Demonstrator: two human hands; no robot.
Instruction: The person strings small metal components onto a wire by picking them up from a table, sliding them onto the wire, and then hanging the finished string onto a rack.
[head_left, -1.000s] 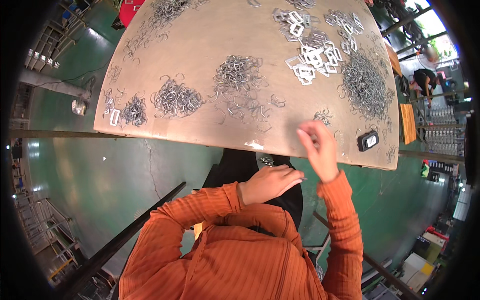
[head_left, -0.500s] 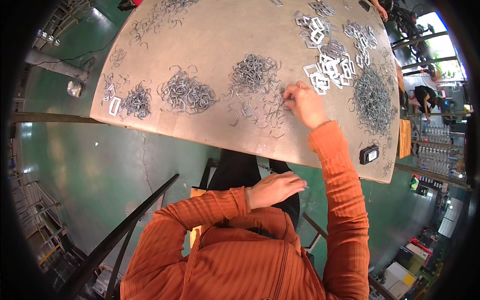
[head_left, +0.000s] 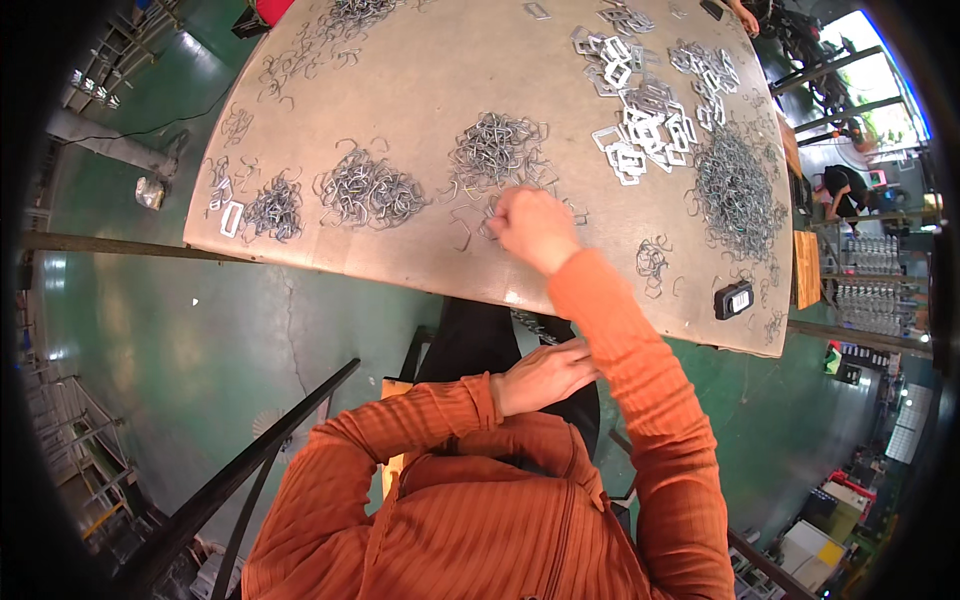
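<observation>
My right hand (head_left: 535,228) is low over the table, fingers curled closed among loose bent metal hooks (head_left: 490,212) in front of the middle pile of wire hooks (head_left: 497,148). Whatever its fingertips hold is hidden. My left hand (head_left: 545,380) rests over my lap below the table edge, its fingers together; the right sleeve covers the tips, so I cannot make out anything in them. A second pile of hooks (head_left: 370,188) lies to the left of the middle one. Right of my right wrist sits a small cluster of hooks (head_left: 652,262).
Flat rectangular metal rings (head_left: 650,125) are heaped at the right, beside a large pile of small hooks (head_left: 738,190). A black device (head_left: 734,299) lies near the right front corner of the table (head_left: 400,262). Another person's hand (head_left: 745,18) shows at the far right edge.
My right hand has moved left across the loose hooks, and its forearm now uncovers the small cluster at the right. My left hand has stayed nearly in place.
</observation>
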